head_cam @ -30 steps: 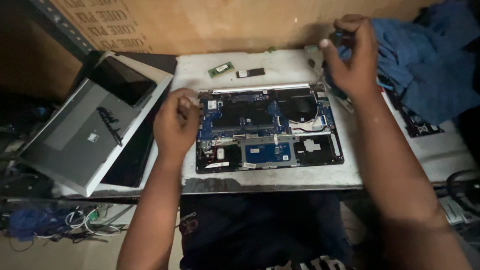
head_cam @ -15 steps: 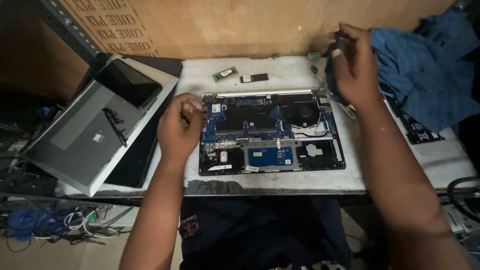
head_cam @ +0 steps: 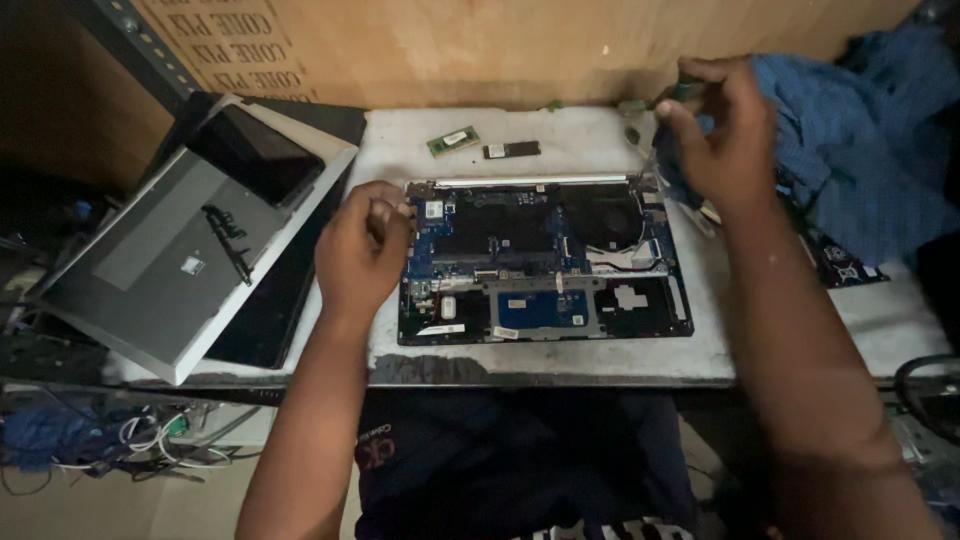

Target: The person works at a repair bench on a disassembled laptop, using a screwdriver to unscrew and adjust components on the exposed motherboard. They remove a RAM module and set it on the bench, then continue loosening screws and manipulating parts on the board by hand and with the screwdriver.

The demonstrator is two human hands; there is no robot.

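An opened laptop base (head_cam: 545, 262) lies flat on the white table (head_cam: 560, 135), its blue circuit board, fan and cables exposed. My left hand (head_cam: 362, 247) rests curled at the base's left edge, fingers bent against the board's corner; I cannot tell if it pinches anything. My right hand (head_cam: 720, 130) hovers above the base's far right corner, fingertips pinched together on something small and dark that I cannot make out.
A green memory stick (head_cam: 453, 141) and a dark slim card (head_cam: 511, 150) lie behind the base. Stacked grey laptops (head_cam: 185, 245) with a small black part sit at left. Blue cloth (head_cam: 860, 140) is heaped at right. A cardboard box (head_cam: 400, 45) stands behind. Cables hang below the table.
My right hand has drifted slightly left and nearer over the base's far right corner. My left hand stays at the base's left edge. The view has shifted a little.
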